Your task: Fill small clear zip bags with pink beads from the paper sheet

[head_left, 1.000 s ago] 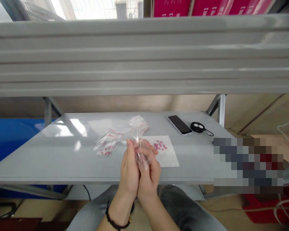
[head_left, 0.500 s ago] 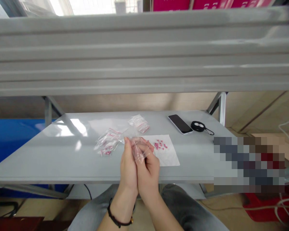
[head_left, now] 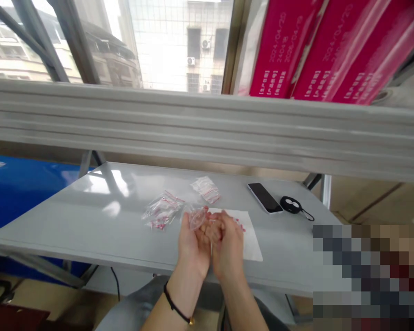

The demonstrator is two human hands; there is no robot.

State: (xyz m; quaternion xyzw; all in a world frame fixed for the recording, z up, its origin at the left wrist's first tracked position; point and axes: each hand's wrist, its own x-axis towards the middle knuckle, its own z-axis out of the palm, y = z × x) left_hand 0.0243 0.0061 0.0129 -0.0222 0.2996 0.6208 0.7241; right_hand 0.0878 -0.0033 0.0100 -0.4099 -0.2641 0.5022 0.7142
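Note:
A crumpled clear plastic bag (head_left: 197, 219) is held up in front of me, above the table's front part. My left hand (head_left: 194, 248) is closed on it, thumb along its left side. Curled inward against the same bag are the fingers of my right hand (head_left: 229, 243), close to the left fingers. Whether anything is inside the bag is hard to see. Under and behind my right hand lies a white paper sheet (head_left: 253, 243), with small pink pieces (head_left: 240, 224) partly hidden by that hand.
Left of my hands lie clear zip bags (head_left: 163, 209), some with pink pieces inside. A stack of small zip bags (head_left: 206, 189) is farther back. A phone (head_left: 265, 198) and a black case with eyes (head_left: 291, 205) are at right. A grey shelf beam (head_left: 193, 124) crosses above the table (head_left: 124, 239).
My hands have parted slightly, and the bag now sits more toward the left hand. The view has tilted up, showing more of the window and pink boxes.

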